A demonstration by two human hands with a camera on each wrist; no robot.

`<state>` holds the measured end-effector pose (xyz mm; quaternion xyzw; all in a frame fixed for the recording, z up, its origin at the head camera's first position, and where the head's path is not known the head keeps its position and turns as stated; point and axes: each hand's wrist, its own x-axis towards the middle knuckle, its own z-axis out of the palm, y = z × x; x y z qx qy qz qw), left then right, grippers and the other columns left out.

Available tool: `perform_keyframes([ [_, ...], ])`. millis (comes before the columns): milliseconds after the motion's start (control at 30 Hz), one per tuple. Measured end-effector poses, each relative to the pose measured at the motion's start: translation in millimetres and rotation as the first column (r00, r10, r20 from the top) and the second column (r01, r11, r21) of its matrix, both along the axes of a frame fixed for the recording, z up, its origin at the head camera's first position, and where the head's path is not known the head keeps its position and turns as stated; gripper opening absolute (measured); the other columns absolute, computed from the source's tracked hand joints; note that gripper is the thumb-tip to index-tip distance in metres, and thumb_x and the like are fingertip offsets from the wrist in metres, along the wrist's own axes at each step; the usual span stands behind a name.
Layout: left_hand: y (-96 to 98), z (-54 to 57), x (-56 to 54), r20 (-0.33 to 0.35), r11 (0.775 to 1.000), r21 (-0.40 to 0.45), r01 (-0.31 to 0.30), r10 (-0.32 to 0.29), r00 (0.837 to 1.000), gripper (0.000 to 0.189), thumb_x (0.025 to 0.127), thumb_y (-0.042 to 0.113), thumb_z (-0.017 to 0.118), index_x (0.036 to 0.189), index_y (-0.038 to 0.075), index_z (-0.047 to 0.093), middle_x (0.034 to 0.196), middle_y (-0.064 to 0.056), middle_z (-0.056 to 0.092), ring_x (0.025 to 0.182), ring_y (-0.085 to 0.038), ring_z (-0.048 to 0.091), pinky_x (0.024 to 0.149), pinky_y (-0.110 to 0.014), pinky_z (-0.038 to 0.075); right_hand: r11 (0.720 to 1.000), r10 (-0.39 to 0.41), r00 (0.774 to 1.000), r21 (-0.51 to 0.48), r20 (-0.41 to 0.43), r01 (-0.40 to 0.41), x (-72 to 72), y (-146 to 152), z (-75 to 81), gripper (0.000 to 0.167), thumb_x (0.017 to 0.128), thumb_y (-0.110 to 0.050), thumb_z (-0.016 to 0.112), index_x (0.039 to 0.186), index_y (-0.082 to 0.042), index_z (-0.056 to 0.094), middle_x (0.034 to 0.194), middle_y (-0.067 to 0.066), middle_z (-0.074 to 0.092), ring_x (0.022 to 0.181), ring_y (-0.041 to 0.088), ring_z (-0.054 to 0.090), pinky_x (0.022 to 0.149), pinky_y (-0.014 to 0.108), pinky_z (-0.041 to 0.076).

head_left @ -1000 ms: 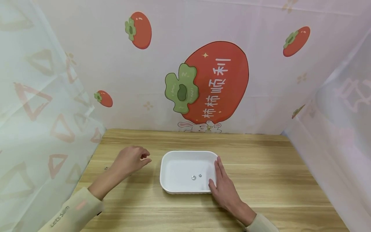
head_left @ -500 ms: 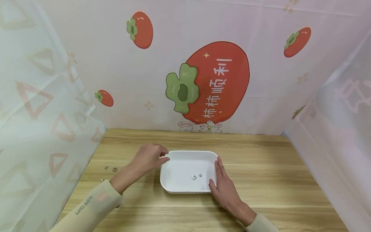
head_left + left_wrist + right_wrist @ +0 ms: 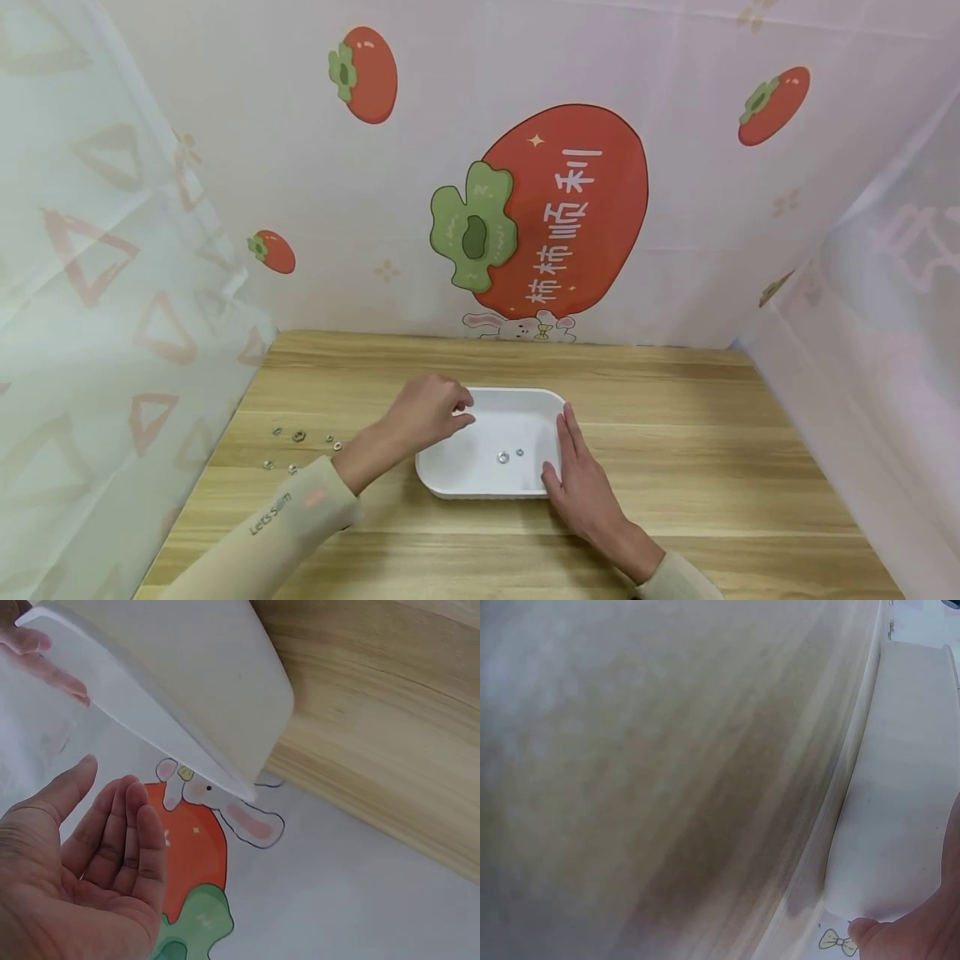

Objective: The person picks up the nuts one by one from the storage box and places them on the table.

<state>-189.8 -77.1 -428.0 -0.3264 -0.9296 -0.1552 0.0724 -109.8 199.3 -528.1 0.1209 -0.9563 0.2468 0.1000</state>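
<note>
My left hand (image 3: 429, 410) hangs over the left end of a white rectangular tray (image 3: 487, 494), thumb and fingertips apart. In the left wrist view the left hand (image 3: 105, 862) is palm up to the camera, fingers slightly bent, with nothing visible between them. My right hand (image 3: 587, 492) holds the tray's right side, thumb over the rim inside and fingers along the outer edge. Inside the tray lie a larger metal nut (image 3: 504, 457) and a smaller nut (image 3: 520, 452). The right wrist view shows the tray's side wall (image 3: 892, 772) beside part of the right hand (image 3: 915, 930).
Several small metal nuts (image 3: 299, 436) lie scattered on the wooden table (image 3: 675, 433), left of the tray and around the left forearm. A white cloth (image 3: 337, 292) printed with persimmons rises at the table's back edge, with pale sheets on both sides.
My left hand has moved right from the table at the tray's left to over the tray, uncovering several nuts. The right hand, tray and two nuts inside stay put.
</note>
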Motion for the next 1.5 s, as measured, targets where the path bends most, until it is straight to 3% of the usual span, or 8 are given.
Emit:
perform_keyframes([
  [400, 28.1, -7.8, -4.5, 0.067, 0.986, -0.128, 0.104, -0.096, 0.993, 0.011, 0.088, 0.024, 0.088, 0.092, 0.014, 0.084, 0.082, 0.004, 0.076, 0.075, -0.014, 0.069, 0.063, -0.032, 0.055, 1.0, 0.003, 1.0, 0.003, 0.004, -0.003, -0.9, 0, -0.1, 0.077, 0.1, -0.019, 0.063, 0.162, 0.011, 0.026, 0.176, 0.019, 0.014, 0.142, 0.041, 0.052, 0.107, 0.052, 0.051],
  [700, 38.9, -11.8, -6.3, 0.144, 0.967, -0.22, 0.131, -0.101, 0.984, 0.014, 0.086, 0.024, 0.089, 0.094, 0.013, 0.084, 0.082, 0.004, 0.074, 0.071, -0.012, 0.063, 0.063, -0.029, 0.053, 1.0, 0.004, 1.0, 0.001, -0.001, -0.004, -1.1, 0, 1.3, 0.077, 0.1, -0.018, 0.062, 0.161, 0.011, 0.027, 0.176, 0.018, 0.014, 0.14, 0.041, 0.053, 0.106, 0.053, 0.052],
  [1033, 57.5, -18.0, -7.1, 0.173, 0.922, -0.335, 0.193, -0.141, 0.975, 0.019, 0.085, 0.029, 0.091, 0.096, 0.016, 0.082, 0.091, 0.004, 0.076, 0.073, -0.009, 0.063, 0.068, -0.025, 0.054, 1.0, -0.001, 1.0, -0.008, -0.015, 0.001, -0.5, 1, -0.2, 0.076, 0.099, -0.017, 0.062, 0.161, 0.01, 0.028, 0.176, 0.018, 0.017, 0.138, 0.042, 0.055, 0.104, 0.053, 0.053],
  [1300, 65.7, -27.6, -7.7, 0.172, 0.905, -0.369, 0.214, -0.159, 0.972, 0.021, 0.084, 0.028, 0.091, 0.083, 0.019, 0.072, 0.078, 0.008, 0.066, 0.066, -0.01, 0.053, 0.061, -0.026, 0.048, 1.0, -0.007, 1.0, -0.004, -0.003, 0.007, 0.6, 0, 0.7, 0.076, 0.099, -0.017, 0.063, 0.161, 0.011, 0.028, 0.175, 0.018, 0.017, 0.139, 0.042, 0.054, 0.104, 0.053, 0.053],
  [1500, 72.5, -31.4, -3.8, 0.173, 0.876, -0.435, 0.21, -0.148, 0.974, 0.016, 0.09, 0.026, 0.085, 0.088, 0.018, 0.072, 0.082, 0.005, 0.066, 0.065, -0.01, 0.053, 0.061, -0.026, 0.049, 1.0, -0.006, 1.0, -0.005, -0.014, 0.006, 0.7, -1, 0.0, 0.075, 0.099, -0.016, 0.062, 0.161, 0.011, 0.028, 0.175, 0.019, 0.018, 0.139, 0.042, 0.055, 0.103, 0.053, 0.053],
])
